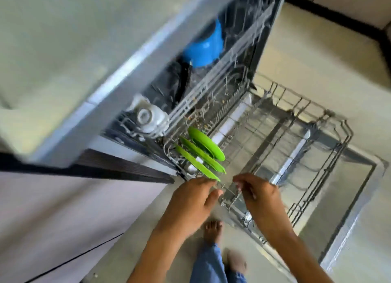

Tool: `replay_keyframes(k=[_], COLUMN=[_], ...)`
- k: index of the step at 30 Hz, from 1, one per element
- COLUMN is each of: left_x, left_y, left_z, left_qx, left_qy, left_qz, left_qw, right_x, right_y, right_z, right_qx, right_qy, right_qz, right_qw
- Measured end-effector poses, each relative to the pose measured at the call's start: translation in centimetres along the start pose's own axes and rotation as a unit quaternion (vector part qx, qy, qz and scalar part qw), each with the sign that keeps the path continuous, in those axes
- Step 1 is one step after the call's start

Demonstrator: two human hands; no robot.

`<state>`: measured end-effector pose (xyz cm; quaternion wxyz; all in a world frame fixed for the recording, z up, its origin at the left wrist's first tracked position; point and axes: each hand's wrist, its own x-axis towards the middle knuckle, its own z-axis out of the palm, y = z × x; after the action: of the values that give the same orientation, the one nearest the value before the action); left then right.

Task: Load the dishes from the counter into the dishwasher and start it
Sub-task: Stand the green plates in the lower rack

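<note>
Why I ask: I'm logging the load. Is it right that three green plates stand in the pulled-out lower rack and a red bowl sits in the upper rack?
Not quite: the bowl in the upper rack is blue, not red, as the head view shows. Three green plates do stand in the pulled-out lower rack.

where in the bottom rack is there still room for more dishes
The lower rack is bare from the three green plates out to its far rim. It is crowded only at the near-left corner, where the plates stand and the left hand and right hand reach.
</note>
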<state>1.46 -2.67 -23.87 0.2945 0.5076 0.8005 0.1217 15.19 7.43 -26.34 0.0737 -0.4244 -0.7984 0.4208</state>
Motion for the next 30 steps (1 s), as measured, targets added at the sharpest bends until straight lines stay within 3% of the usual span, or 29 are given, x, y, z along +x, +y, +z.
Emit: replay_keyframes(k=[6, 8, 14, 20, 30], left_x=[-13.5, -19.7, -34.3, -46.3, -63.0], left_y=[8.1, 9.3, 9.4, 6.3, -7.3], left_z=[-15.2, -19.1, -23.8, -24.1, -25.3], left_qx=[-0.015, 0.000, 0.021, 0.004, -0.008], left_qy=[0.185, 0.271, 0.406, 0.533, 0.575], left_qz=[0.033, 0.011, -0.109, -0.291, -0.480], left_qw=[0.982, 0.963, 0.907, 0.795, 0.663], right_x=[-7.2, -9.4, -13.2, -17.2, -26.9], right_y=[-14.4, -19.7, -33.1, -46.2, -61.7], right_z=[-10.0, -12.7, -13.9, -7.1, 14.4], right_qx=[0.035, 0.047, 0.031, 0.064, 0.072], right_qy=[-0.006, -0.021, -0.102, -0.216, -0.347], right_qz=[-0.172, -0.226, -0.381, -0.480, -0.568], right_qw=[0.985, 0.973, 0.918, 0.848, 0.743])
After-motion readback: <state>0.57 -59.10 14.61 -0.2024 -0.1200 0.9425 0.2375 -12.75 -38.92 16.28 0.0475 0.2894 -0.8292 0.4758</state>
